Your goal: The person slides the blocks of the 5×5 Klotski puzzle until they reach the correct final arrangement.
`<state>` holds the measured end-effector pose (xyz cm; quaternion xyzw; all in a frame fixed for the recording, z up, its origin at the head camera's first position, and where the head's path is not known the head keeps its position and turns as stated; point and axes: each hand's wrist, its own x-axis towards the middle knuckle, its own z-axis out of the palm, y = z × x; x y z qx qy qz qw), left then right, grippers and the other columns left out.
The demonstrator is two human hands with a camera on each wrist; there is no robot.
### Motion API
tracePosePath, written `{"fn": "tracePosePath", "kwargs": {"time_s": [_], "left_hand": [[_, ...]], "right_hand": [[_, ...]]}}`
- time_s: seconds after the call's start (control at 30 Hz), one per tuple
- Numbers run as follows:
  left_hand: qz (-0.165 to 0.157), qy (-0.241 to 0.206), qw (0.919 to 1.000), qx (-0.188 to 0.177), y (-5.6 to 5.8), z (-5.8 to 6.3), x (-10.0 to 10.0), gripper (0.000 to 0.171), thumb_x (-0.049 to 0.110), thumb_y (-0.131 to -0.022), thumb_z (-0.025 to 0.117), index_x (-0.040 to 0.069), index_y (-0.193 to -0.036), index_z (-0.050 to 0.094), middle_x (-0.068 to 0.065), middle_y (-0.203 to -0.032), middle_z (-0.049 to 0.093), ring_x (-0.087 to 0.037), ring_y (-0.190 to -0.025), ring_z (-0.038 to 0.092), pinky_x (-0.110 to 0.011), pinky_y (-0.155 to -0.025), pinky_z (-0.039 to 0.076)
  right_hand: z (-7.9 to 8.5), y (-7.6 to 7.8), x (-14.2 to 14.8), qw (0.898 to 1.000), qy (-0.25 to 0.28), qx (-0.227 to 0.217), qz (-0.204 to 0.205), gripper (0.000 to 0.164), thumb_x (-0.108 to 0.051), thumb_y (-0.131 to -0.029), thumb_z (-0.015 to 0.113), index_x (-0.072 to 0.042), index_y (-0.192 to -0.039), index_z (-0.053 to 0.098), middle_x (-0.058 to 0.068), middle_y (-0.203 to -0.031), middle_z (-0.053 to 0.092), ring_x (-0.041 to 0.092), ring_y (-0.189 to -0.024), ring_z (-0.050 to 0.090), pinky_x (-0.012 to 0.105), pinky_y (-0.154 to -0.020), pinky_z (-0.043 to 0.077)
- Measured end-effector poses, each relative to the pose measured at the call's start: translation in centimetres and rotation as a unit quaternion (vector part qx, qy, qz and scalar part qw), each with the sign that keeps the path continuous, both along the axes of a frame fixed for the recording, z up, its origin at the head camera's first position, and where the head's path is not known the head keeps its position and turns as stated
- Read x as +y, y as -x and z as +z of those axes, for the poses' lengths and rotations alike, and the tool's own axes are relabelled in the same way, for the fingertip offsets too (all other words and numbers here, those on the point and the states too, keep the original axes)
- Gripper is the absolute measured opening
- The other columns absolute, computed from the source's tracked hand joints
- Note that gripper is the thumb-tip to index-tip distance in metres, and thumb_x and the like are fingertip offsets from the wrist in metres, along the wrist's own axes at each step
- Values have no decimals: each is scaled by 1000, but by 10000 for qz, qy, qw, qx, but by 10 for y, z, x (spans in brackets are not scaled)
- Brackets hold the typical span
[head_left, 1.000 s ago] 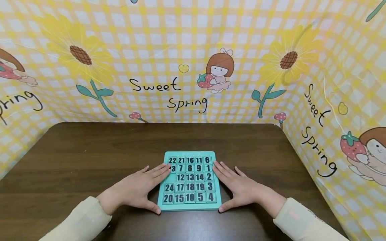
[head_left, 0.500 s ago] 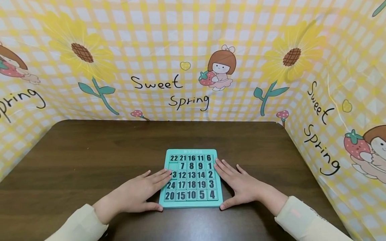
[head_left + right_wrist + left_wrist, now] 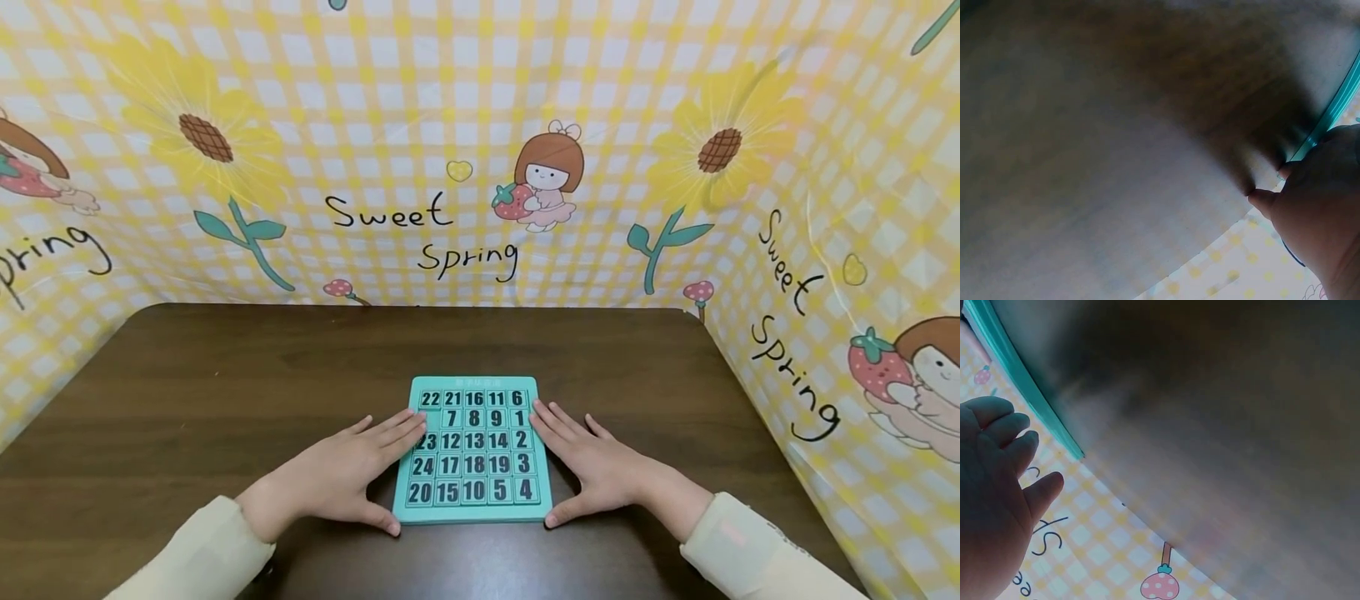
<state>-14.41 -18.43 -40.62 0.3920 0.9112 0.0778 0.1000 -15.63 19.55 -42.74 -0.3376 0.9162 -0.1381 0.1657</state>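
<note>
A turquoise number slide puzzle (image 3: 474, 514) lies flat on the table, its numbered tiles in rows. The bare slot (image 3: 433, 421) is in the left column, second row, just above tile 23 (image 3: 427, 442). My left hand (image 3: 345, 471) has straight fingers on the puzzle's left edge, fingertips by that slot, and its thumb at the near left corner. Along the right edge rest the straight fingers of my right hand (image 3: 600, 471), with the thumb at the near right corner. Each wrist view shows its hand beside the turquoise frame (image 3: 1035, 403).
The dark brown wooden table (image 3: 225, 375) reaches to a yellow checked cloth (image 3: 390, 100) with printed flowers and lettering, which stands up at the back and along the right side.
Tile 23 has slid one row nearer, from the second row to the third, so the slot now sits above it. My left fingertips dipped with it, then rose again. The right hand stays put.
</note>
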Motion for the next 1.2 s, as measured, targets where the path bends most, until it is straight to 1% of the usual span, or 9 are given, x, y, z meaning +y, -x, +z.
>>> {"fn": "tracePosePath", "kwargs": {"time_s": [0.13,0.27,0.4,0.5,0.67,0.87,1.03,1.13,1.2], "left_hand": [[63,68,9998,-157,8,-3,0,127,85,-66,63,8,-159,22,-7,-168,16,-29,-155,16,-67,-114,26],[67,118,9997,-181,15,-3,1,136,87,-61,64,7,-160,18,-8,-168,12,-29,-156,13,-68,-114,24],[101,156,9994,-286,20,-2,2,139,88,-58,66,7,-160,15,-8,-169,10,-29,-156,11,-70,-115,22],[147,168,9990,-391,20,-1,3,139,87,-58,66,7,-160,16,-7,-169,11,-28,-156,11,-70,-115,20],[156,88,9989,-433,15,1,3,130,83,-64,67,8,-159,20,-6,-168,15,-29,-156,13,-69,-115,20],[84,57,9989,-468,5,3,5,113,73,-75,67,9,-159,24,-8,-167,20,-29,-155,17,-68,-115,22],[-76,172,9994,-301,-4,6,8,99,67,-85,62,10,-158,27,-6,-166,25,-28,-154,21,-67,-114,26],[-144,123,9997,-157,-7,7,9,95,67,-88,58,9,-157,29,-6,-165,28,-29,-153,23,-67,-114,27],[-178,54,9998,-19,-6,6,11,95,70,-88,55,8,-157,30,-6,-164,28,-28,-153,24,-66,-114,28]], "right_hand": [[-3,-1,-1,10000,18,-20,-17,125,-82,-72,63,-20,-162,1,-2,-169,-9,26,-157,-4,70,-117,10],[-2,-2,0,10000,40,-2,-9,125,-81,-73,64,-19,-162,1,-2,-169,-9,26,-157,-4,70,-117,10],[0,-2,-1,10000,74,15,43,125,-80,-73,64,-18,-161,1,0,-169,-9,27,-157,-4,71,-117,10],[2,-1,-1,9999,76,30,66,125,-79,-74,65,-17,-162,1,0,-169,-8,28,-157,-3,71,-117,10],[2,0,0,10000,52,23,51,125,-79,-74,65,-17,-162,1,0,-169,-9,28,-157,-3,71,-117,10],[0,0,3,10000,34,20,16,125,-80,-73,64,-18,-161,1,1,-169,-9,27,-157,-4,71,-116,10],[0,-1,6,10000,49,-11,-20,125,-80,-73,64,-17,-161,1,2,-169,-7,28,-157,-3,71,-116,10],[-1,-1,6,10000,66,5,-19,125,-80,-74,64,-17,-162,2,2,-169,-7,28,-157,-3,72,-116,11],[0,-1,5,10000,63,9,-23,125,-80,-73,64,-17,-162,2,1,-169,-7,28,-157,-3,72,-116,11]]}}
